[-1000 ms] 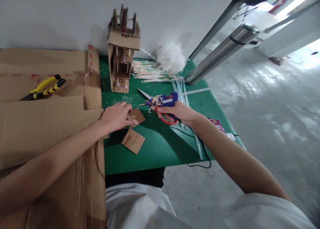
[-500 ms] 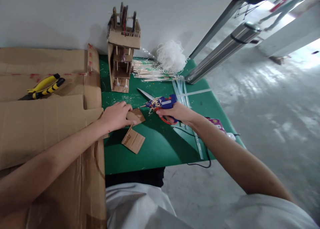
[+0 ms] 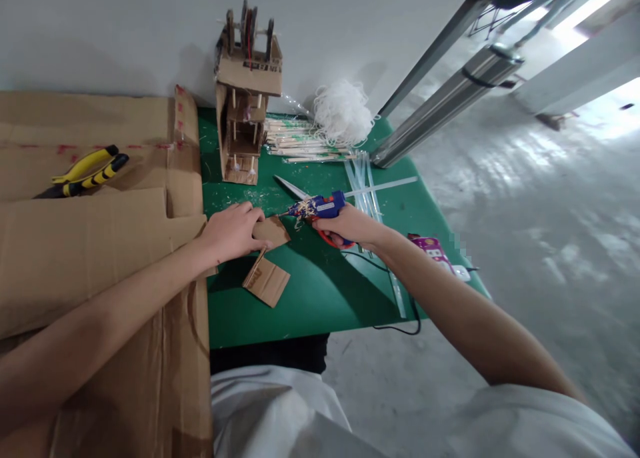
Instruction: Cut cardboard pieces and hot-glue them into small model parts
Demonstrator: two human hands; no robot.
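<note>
My left hand (image 3: 234,231) grips a small folded cardboard piece (image 3: 273,232) on the green table (image 3: 320,298), with thumb and fingers at its left end. A second cardboard flap (image 3: 268,282) stands out toward me below it. In my right hand (image 3: 345,226) is a blue glue gun (image 3: 325,206), its nozzle pointing left at the top edge of the cardboard piece. Pale stringy bits cling around the gun's front. A clear glue stick (image 3: 383,187) sticks out of its rear. Scissors (image 3: 291,187) lie partly under the gun.
A cardboard tower (image 3: 245,105) stands at the back, beside wooden sticks (image 3: 300,138) and a white string heap (image 3: 344,113). Yellow-black pliers (image 3: 85,173) rest on cardboard sheets (image 3: 75,245) at left. Clear glue sticks (image 3: 367,198), a cable (image 3: 400,329) and a pink packet (image 3: 431,250) are at right.
My right hand has moved slightly left with the glue gun, bringing the nozzle to the cardboard piece's edge. My left hand has stayed in place.
</note>
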